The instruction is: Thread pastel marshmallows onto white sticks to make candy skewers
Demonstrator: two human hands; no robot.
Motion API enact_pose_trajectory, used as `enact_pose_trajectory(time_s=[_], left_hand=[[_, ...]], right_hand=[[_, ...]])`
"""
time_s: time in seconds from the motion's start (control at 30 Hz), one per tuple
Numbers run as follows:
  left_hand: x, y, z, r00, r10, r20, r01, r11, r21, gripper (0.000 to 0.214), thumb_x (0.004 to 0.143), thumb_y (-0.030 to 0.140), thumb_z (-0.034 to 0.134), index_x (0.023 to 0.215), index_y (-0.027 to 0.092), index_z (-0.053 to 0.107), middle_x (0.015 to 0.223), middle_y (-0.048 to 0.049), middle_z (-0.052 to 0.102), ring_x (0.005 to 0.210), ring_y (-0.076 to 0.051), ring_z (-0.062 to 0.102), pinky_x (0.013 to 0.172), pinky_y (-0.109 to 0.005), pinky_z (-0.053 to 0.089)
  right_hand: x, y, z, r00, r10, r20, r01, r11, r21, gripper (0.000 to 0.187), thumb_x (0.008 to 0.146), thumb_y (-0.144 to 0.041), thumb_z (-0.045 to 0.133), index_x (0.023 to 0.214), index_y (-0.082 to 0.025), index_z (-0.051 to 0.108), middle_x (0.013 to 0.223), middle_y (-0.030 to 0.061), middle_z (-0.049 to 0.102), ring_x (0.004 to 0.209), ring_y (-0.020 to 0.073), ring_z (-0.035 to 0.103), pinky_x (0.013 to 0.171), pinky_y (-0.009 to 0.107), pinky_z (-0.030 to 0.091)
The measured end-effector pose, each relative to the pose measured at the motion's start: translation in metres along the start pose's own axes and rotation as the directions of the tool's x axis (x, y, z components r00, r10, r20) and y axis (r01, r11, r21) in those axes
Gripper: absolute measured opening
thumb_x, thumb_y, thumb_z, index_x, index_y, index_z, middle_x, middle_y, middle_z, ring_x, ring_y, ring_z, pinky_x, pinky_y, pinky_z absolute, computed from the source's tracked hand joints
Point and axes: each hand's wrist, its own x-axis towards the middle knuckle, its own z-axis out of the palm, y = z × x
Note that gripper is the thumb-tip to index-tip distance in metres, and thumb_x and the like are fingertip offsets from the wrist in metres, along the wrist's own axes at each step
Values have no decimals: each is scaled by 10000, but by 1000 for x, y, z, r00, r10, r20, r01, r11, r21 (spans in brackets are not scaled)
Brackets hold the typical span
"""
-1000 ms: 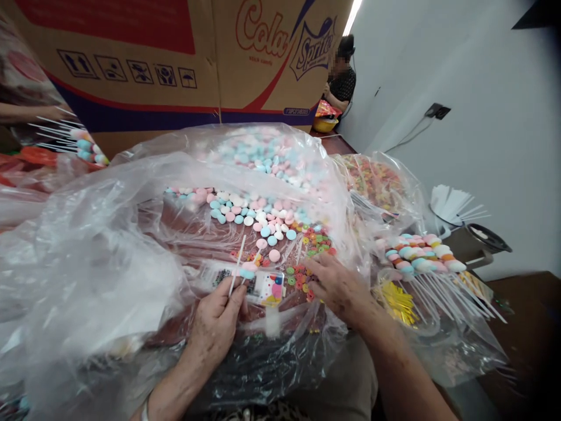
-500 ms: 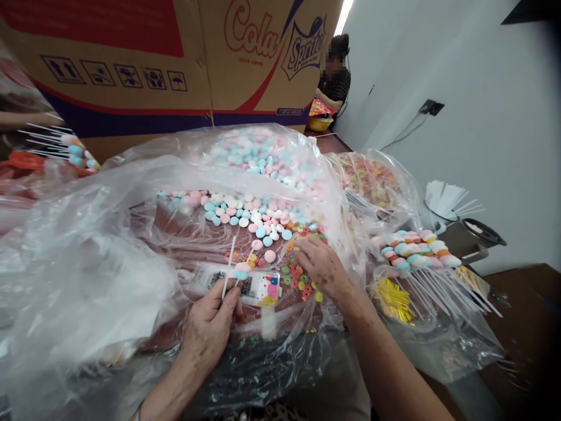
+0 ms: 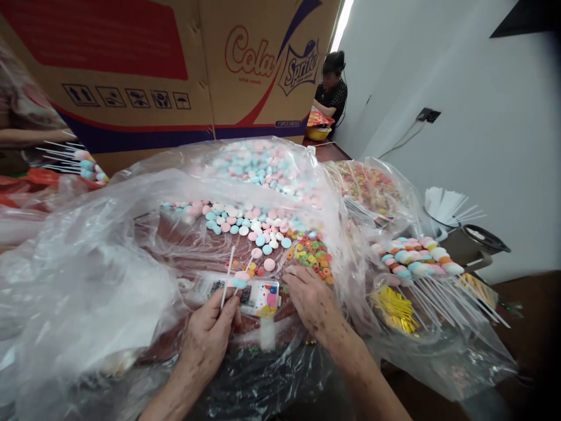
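My left hand [image 3: 208, 333] is closed on two thin white sticks. One stick [image 3: 228, 272] is bare; the other carries pink and blue marshmallows [image 3: 241, 279] low on it, just above my fingertips. My right hand [image 3: 314, 301] lies palm down over small ring-shaped candies [image 3: 312, 255], fingers stretched forward; what is under the fingertips is hidden. Behind both hands spreads a pile of loose pink, white and blue marshmallows [image 3: 245, 221]. Between the hands lies a flat printed packet [image 3: 266, 296] on the plastic sheet.
Clear plastic bags [image 3: 87, 280] surround the work area. A large cardboard box [image 3: 153, 47] blocks the back. At right are finished-looking marshmallow skewers [image 3: 421, 257], yellow twist ties [image 3: 397, 307], a bag of ring candies [image 3: 368, 184] and a container of white sticks [image 3: 445, 204]. People sit beyond.
My right hand has drawn back toward me and slightly left, uncovering more of the ring candies. My left hand still holds both sticks. The view has tilted a little.
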Motion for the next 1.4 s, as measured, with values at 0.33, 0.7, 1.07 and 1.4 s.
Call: enact_pose_trajectory(time_s=[0.33, 0.7, 1.07, 1.4], left_hand=[[0, 4, 0, 1000, -1, 12, 2, 999, -52, 330, 894, 447, 507, 661, 217, 550, 507, 62, 535, 441, -106, 443, 410, -198, 275], [1, -1, 0, 1000, 21, 2, -21, 999, -49, 318, 889, 464, 523, 718, 206, 595, 512, 60, 552, 422, -103, 439, 415, -202, 307], [0, -4, -1, 999, 4, 42, 0, 996, -87, 298, 904, 440, 490, 738, 212, 587, 531, 60, 566, 403, -91, 404, 386, -197, 259], [-1, -2, -1, 998, -14, 64, 19, 996, -82, 341, 912, 457, 477, 683, 217, 553, 507, 70, 515, 374, -83, 326, 360, -200, 201]], right_hand=[[-1, 14, -9, 980, 198, -20, -199, 972, -123, 244, 955, -123, 441, 1046, -155, 664, 947, 88, 701, 875, 230, 585, 831, 347, 445], [45, 41, -15, 955, 280, 94, -255, 942, -217, 297, 898, -64, 434, 1047, -157, 674, 1075, 114, 685, 1020, 234, 567, 933, 320, 381], [62, 46, -17, 923, 315, 221, -279, 943, -179, 229, 898, -118, 457, 1003, -168, 655, 1075, 84, 673, 1005, 195, 585, 866, 262, 390], [68, 30, -18, 912, 302, 276, -205, 921, -331, 205, 913, -130, 457, 995, -139, 646, 1013, 122, 695, 1009, 241, 589, 871, 303, 380]])
